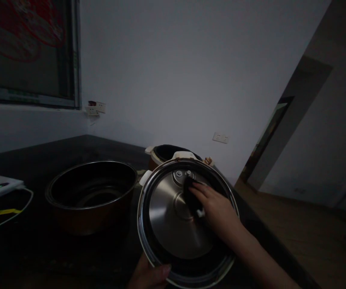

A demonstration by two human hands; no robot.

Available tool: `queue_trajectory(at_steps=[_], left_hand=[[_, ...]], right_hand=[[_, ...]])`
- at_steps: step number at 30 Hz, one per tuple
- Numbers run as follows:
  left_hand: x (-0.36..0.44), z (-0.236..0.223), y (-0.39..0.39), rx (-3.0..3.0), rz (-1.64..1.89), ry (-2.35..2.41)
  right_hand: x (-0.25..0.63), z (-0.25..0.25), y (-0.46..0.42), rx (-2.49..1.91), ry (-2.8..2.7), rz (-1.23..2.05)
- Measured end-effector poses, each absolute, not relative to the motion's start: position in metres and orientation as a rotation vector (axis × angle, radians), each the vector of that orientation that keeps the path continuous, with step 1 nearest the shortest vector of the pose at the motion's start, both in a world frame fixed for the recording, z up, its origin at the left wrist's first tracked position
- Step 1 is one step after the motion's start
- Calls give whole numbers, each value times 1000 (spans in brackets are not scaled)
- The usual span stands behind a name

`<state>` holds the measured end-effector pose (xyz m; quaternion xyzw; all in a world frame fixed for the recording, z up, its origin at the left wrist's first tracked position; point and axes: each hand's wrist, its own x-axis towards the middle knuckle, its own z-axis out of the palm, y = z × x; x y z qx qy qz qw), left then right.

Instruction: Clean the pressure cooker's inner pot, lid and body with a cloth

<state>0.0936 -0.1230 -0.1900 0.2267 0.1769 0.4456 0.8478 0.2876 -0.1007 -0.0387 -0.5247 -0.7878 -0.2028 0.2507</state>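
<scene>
A round pressure cooker lid (pixel 173 233) is tilted up with its metal inner face towards me. My left hand (pixel 153 275) grips its lower left rim, the thumb lying over the edge. Against the inner face, just below the two small valves (pixel 183 174), my right hand (pixel 213 204) presses a dark cloth (pixel 192 196) with its fingers closed over it. Behind the lid stands the cooker body (pixel 156 160), largely hidden. To the left sits a dark inner pot (pixel 91 216), open at the top.
The dark countertop (pixel 112 146) runs back to a pale wall with sockets (pixel 220 137). At the far left lie a white device (pixel 0 185) with a cable (pixel 30 200) and a yellow strip (pixel 7 212). The counter's right edge drops to a wooden floor (pixel 293 224).
</scene>
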Motion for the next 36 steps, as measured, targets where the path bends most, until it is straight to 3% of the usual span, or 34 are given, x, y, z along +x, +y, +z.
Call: queue_trajectory(at_steps=[8,22,36], left_hand=[[101,-177,-128,443,999,296],[105,-200,-126,416,942,307],[109,-206,-123,426,946,245]], right_hand=[[265,-60,-100,-1489,-2680,-428],[255,-53,-82,-1705,-2419,-907],[235,-34,-69,-1810,-2410,-831]])
